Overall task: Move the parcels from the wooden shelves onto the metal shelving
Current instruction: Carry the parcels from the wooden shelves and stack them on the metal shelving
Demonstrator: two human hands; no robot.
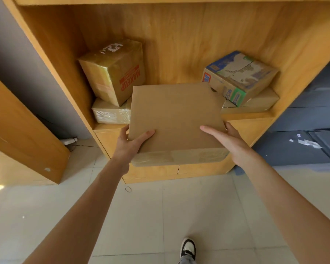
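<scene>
A flat plain brown cardboard parcel sticks out over the front edge of the wooden shelf. My left hand grips its near left corner, thumb on top. My right hand grips its near right corner, thumb on top as well. On the shelf's left, a taped box printed MAKEUP lies tilted on a flat plastic-wrapped parcel. To the right, a blue-and-green printed box rests on a flat brown parcel. The metal shelving is out of sight.
Wooden side panels close the shelf on both sides, and a cabinet base sits below it. Another wooden unit stands at the left. Dark grey furniture is at the right. A rubber band lies on the tiled floor, my shoe below.
</scene>
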